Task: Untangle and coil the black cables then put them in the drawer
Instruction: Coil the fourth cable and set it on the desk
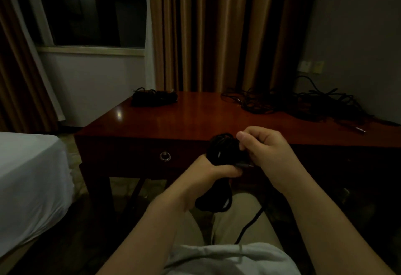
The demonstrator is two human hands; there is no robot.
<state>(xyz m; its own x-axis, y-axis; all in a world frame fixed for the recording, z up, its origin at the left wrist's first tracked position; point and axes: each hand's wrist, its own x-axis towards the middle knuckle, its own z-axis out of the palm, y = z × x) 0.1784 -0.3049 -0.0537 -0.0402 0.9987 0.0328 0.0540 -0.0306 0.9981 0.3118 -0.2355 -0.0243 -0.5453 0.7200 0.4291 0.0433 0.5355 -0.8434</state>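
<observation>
At the frame's centre we hold the black cable coil [219,151]: our left hand [219,169] grasps its waist, our right hand [267,151] pinches the plug end. We should wrap that tail snugly. The dim light probably hides the coil's turns; the drawer [138,155] sits closed.

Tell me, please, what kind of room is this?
Probably a hotel bedroom: a bed with white sheets, long curtains beside a dark window, and a wooden desk.
</observation>
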